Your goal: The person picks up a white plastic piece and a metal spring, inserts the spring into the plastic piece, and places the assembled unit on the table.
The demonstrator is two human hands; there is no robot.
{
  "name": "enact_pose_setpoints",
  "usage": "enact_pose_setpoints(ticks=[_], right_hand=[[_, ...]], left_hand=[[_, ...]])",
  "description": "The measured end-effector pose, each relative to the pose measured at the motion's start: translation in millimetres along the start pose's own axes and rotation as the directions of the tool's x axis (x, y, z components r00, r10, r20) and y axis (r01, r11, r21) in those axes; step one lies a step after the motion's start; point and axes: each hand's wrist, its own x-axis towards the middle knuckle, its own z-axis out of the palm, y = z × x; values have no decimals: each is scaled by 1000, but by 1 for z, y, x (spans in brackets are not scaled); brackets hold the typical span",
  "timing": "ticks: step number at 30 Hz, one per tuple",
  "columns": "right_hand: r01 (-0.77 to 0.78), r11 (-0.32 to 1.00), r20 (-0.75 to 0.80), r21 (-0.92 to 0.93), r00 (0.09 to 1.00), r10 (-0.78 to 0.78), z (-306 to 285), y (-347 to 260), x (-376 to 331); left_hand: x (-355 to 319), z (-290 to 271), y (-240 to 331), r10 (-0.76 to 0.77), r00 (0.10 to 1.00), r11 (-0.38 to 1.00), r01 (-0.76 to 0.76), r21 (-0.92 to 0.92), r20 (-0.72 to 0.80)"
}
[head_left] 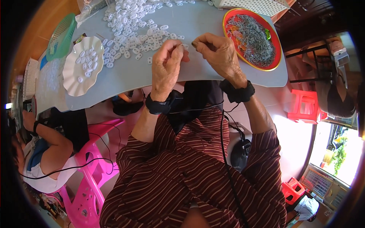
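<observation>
Left fingers (176,54) grasp a white piece (185,46); I cannot tell whether right fingers (205,49) hold anything; rightward, a red tray (277,47).

The bare left hand (167,62) mostly hides a small white plastic piece (185,46); anything in the bare right hand (218,53) is too small to tell; the upper edge crops a white perforated plastic basket (255,4).
</observation>
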Motion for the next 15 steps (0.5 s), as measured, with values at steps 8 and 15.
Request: enact_pose_setpoints(ticks=[8,15], right_hand=[[442,764,276,-469,896,-349,-11,2,0],[513,638,335,-573,858,-389,-3,3,7]], left_hand=[[0,0,4,-36,999,999,36,-2,1],[1,-4,-2,-61,997,998,61,12,51]])
